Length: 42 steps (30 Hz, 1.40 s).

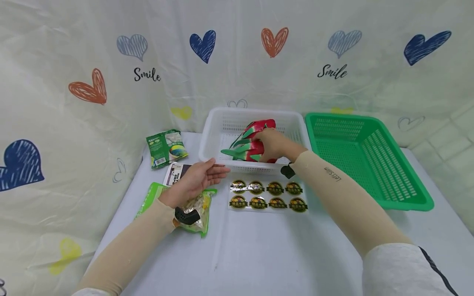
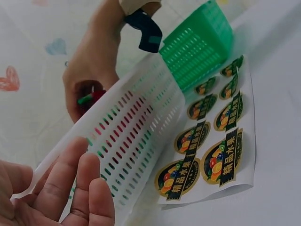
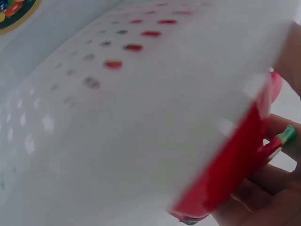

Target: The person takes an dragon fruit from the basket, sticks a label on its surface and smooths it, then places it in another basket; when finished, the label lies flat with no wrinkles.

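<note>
Dragon fruit (image 1: 246, 148), red with green scales, is in the white basket (image 1: 233, 123), near the front wall; whether one or more, I cannot tell. A heart-printed curtain (image 1: 237, 70) hangs behind the table (image 1: 252, 255). The green basket (image 1: 392, 162) stands towards the table's far right corner. The white basket, just left of it, stands at the far edge; red and green show through its slots in the left wrist view.

The right hand (image 1: 272, 144) reaches over the white basket's near rim, its fingers curled round the fruit. Just outside that basket's near left corner is the left hand (image 1: 196, 181), palm turned inward, fingers loosely extended and close together; whether they touch the wall, I cannot tell.

Under the left hand and wrist, near the table's left edge, lies a bag (image 1: 201, 218), partly hidden. A sheet (image 1: 266, 196) of eight round fruit labels lies just in front of the white basket. The green packet (image 1: 166, 150) sits at the table's far left corner, and a card (image 1: 173, 174) lies between it and the bag, partly covered by the left hand.
</note>
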Each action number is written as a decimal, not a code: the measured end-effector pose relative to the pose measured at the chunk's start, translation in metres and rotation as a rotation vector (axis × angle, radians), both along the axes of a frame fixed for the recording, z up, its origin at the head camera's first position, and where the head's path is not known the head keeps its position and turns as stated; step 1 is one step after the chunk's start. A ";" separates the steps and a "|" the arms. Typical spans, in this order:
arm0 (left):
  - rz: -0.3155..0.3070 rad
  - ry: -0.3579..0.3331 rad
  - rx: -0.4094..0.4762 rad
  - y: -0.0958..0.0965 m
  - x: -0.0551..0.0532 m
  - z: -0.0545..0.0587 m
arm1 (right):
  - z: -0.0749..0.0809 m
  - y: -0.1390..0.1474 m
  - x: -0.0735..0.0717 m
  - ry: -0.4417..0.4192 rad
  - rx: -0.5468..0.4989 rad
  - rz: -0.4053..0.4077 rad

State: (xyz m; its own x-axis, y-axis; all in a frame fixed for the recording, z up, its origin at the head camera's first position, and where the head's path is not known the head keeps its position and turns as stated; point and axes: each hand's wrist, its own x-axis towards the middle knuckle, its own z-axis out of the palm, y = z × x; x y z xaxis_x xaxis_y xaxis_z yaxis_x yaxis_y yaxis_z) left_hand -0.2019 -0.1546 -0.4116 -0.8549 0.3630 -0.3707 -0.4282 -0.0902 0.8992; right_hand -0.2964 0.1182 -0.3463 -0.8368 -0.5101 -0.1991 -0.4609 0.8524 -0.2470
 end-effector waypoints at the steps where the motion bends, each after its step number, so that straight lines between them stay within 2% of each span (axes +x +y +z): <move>1: 0.006 0.001 -0.004 0.000 0.000 0.000 | 0.001 0.002 0.000 0.001 -0.015 -0.009; 14: 0.074 -0.052 0.028 0.007 -0.002 -0.002 | 0.025 0.026 0.017 0.009 -0.124 -0.064; 23: 0.117 -0.064 0.033 0.008 -0.001 0.001 | 0.049 0.046 0.035 0.070 -0.165 -0.085; 34: 0.107 -0.068 0.054 0.003 -0.003 0.004 | 0.073 0.071 0.077 0.146 -0.211 -0.092; 42: 0.112 -0.086 0.060 0.004 -0.004 0.005 | 0.075 0.083 0.119 0.156 -0.228 -0.072</move>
State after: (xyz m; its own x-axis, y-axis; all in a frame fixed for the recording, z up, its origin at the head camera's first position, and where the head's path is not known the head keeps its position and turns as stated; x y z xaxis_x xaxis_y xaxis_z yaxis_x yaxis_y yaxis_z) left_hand -0.2061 -0.1504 -0.4066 -0.8573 0.2904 -0.4251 -0.4878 -0.1941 0.8511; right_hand -0.1772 0.2012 -0.2709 -0.8841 -0.4649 0.0476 -0.4484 0.8150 -0.3670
